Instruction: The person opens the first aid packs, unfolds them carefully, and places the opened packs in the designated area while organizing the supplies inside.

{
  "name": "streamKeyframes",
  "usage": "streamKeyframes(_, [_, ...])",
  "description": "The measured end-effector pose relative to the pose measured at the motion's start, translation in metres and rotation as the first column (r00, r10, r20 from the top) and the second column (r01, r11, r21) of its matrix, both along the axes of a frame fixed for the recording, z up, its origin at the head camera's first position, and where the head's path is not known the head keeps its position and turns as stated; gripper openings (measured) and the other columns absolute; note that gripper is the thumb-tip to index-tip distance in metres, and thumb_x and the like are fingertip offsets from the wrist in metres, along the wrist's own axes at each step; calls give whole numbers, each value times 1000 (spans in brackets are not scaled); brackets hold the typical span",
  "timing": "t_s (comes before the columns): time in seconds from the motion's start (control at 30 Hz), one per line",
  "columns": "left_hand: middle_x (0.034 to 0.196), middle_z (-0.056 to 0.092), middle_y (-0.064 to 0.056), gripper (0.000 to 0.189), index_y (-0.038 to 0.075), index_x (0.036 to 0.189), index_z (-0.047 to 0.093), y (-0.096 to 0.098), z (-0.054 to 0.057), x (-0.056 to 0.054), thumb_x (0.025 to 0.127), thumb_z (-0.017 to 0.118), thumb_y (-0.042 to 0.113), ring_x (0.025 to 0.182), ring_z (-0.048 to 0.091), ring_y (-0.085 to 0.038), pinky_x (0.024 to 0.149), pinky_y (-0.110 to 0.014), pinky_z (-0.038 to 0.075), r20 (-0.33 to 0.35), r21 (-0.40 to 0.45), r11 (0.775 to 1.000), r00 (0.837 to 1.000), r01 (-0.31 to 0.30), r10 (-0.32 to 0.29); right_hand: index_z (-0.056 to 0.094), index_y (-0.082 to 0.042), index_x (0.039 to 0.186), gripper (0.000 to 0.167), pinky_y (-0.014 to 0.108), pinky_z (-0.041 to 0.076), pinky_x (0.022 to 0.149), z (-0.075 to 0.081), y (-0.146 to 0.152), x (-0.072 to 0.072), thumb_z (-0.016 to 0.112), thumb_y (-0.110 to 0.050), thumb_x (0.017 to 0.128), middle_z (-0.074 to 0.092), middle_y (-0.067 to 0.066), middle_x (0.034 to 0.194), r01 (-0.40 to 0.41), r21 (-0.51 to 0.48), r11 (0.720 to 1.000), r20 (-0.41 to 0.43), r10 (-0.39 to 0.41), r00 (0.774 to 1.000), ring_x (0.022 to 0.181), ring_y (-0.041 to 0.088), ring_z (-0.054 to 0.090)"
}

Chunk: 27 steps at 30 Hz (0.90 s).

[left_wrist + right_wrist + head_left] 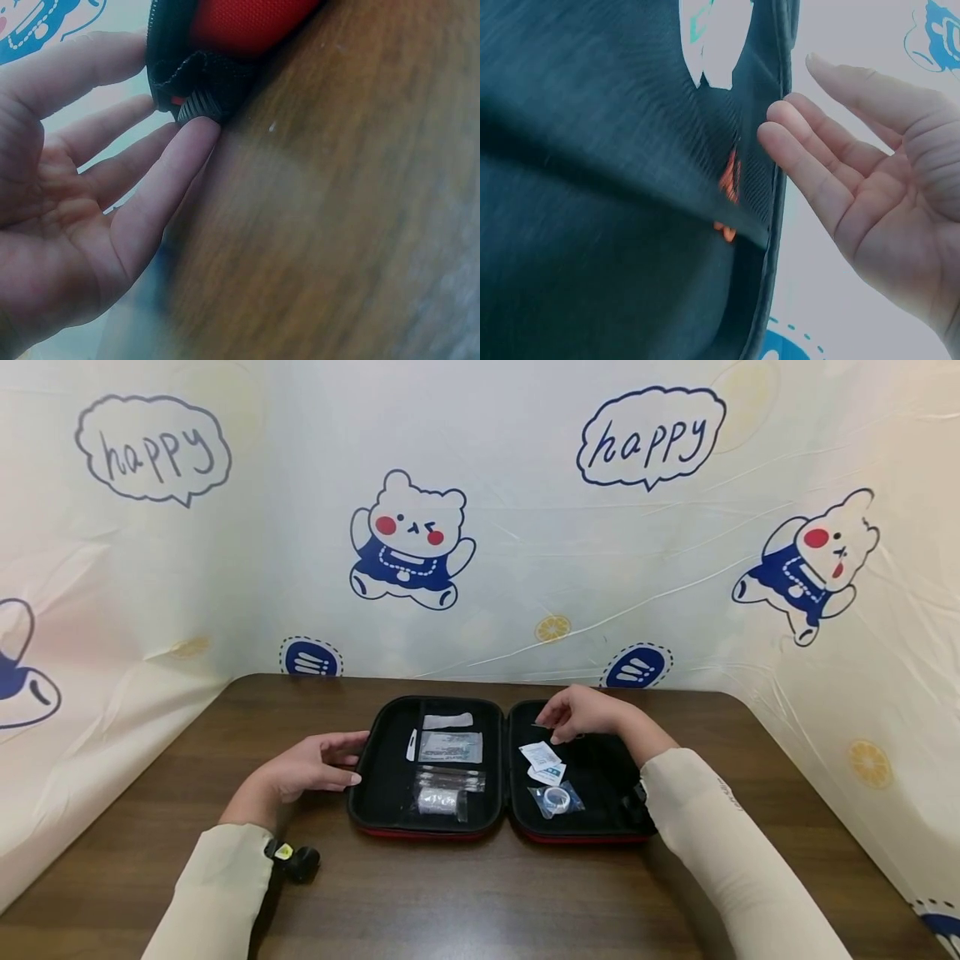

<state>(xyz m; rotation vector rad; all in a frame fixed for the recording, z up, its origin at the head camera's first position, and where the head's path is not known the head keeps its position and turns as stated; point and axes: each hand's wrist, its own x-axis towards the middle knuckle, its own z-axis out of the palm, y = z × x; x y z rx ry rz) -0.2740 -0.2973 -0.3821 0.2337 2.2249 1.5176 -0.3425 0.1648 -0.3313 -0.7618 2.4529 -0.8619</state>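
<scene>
A black zip case [465, 821] with red outer sides lies unfolded on the table, its two halves side by side. At its left edge is my left hand [318, 766]; the fairly straight fingers and thumb touch the zipped side by a ribbed tab [199, 109]. Above the back of the right half hovers my right hand [581, 710], fingers loosely bent and holding nothing in the right wrist view. Just in front of it lie small white packets [540, 755] and a bagged white roll [557, 800]. Something orange [727, 180] shows behind the case's mesh pocket.
The left half holds a white strip [447, 721], a flat clear packet [450, 747], thin wrapped sticks [450, 778] and a wrapped white roll [437, 802]. Brown wooden table [465, 902] extends in front. A printed curtain [510, 552] hangs behind.
</scene>
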Motion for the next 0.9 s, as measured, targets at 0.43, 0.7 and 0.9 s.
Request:
streamKeyframes(0.43, [146, 37, -28, 85, 5, 152, 31, 0, -1, -1, 81, 79, 11, 130, 41, -42, 89, -41, 54, 1, 10, 1000, 1000, -1, 1, 70, -6, 116, 35, 42, 53, 69, -10, -15, -12, 76, -5, 82, 65, 12, 110, 31, 85, 996, 66, -36, 997, 84, 18, 58])
streamKeyframes(0.7, [145, 38, -28, 84, 4, 151, 32, -1, -1, 0, 81, 79, 10, 129, 42, -41, 89, -40, 54, 0, 11, 1000, 1000, -5, 5, 72, -8, 112, 38, 32, 50, 84, -25, -17, -17, 83, -5, 76, 64, 8, 108, 15, 110, 994, 88, -25, 996, 95, 20, 54])
streamKeyframes(0.9, [145, 38, -28, 84, 4, 151, 32, 0, 0, 1, 81, 79, 10, 130, 40, -42, 89, -41, 54, 0, 13, 1000, 1000, -5, 5, 74, -10, 99, 27, 31, 48, 80, -29, -19, -15, 84, -6, 74, 66, 2, 102, 32, 140, 990, 78, -43, 996, 93, 20, 54])
